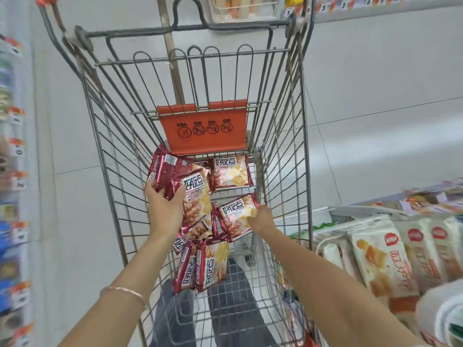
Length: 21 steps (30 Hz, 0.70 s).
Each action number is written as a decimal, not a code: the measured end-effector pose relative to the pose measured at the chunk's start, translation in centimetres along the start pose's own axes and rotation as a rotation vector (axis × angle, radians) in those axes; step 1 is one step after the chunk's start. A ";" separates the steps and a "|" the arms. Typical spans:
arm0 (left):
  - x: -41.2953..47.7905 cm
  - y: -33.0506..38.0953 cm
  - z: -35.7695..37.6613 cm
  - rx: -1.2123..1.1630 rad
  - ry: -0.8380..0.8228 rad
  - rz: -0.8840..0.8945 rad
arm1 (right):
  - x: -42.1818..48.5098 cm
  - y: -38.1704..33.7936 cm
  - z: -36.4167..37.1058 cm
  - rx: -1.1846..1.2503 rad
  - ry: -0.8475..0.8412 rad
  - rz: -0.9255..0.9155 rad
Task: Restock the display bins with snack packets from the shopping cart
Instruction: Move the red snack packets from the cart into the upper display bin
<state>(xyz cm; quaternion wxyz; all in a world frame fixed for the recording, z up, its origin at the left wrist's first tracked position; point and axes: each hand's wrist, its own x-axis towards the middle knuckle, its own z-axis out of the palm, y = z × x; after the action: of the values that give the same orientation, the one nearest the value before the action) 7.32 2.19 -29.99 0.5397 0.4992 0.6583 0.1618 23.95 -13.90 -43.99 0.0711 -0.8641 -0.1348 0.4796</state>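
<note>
Currently, left hand grips a stack of snack packets; right hand pinches one packet near the right wall of the shopping cart. Step: collection. Next move, likely: lift both loads clear, transfer to display bins.

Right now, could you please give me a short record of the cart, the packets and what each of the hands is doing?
cart: wire shopping cart, orange seat flap at its far end
left hand: grips a bundle of red packets
right hand: pinches a single red packet by its edge
loose packets: several more lying in the cart
display bin: right of the cart, holding white packets
</note>
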 end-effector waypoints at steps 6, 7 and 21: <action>-0.2 -3.3 -1.2 0.022 0.060 -0.038 | 3.6 0.6 2.1 -0.099 -0.084 0.074; -0.3 -3.8 -1.3 0.002 0.058 -0.060 | 3.9 0.8 2.3 -0.178 -0.081 0.081; -3.0 -4.1 -3.3 0.049 0.053 -0.101 | -4.5 -2.8 -5.1 0.378 -0.141 -0.196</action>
<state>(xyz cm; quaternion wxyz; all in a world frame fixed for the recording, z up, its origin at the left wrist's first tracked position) 2.19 -1.09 -30.25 0.5172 0.4739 0.7005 0.1314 25.53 -12.52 -36.96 0.2686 -0.7824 -0.1305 0.5465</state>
